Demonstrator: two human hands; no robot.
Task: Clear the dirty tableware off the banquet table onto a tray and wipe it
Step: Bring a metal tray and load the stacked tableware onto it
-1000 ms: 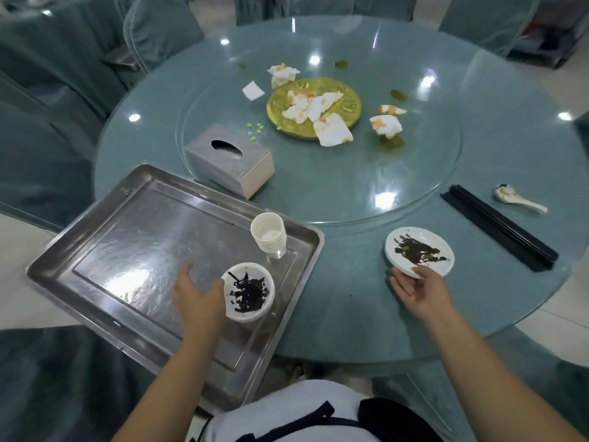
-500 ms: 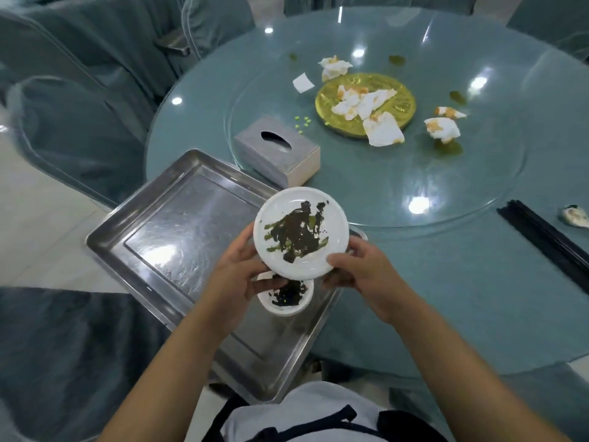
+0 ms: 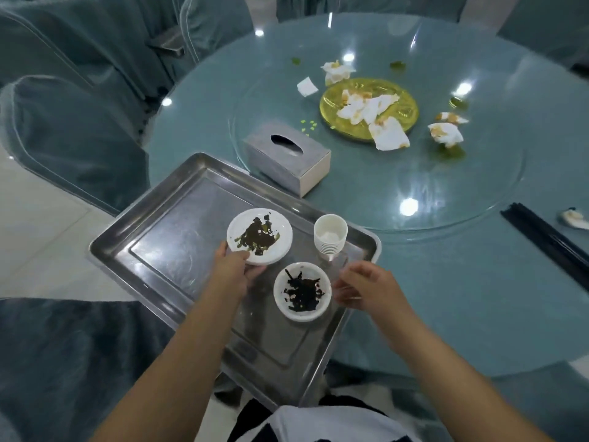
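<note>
Steel tray sits at lower centre of the frame, overhanging the near edge of the round glass-topped table. The left hand grips the near rim of a white plate smeared with dark scraps, at the tray's middle. Whether the plate rests on the tray I cannot tell. To its lower right a white bowl of dark scraps stands on the tray, with stacked white cups above it. The right hand, blurred, hovers beside the bowl, fingers loosely spread and holding nothing. A tissue box, a gold dish under crumpled napkins and black chopsticks lie on the table.
</note>
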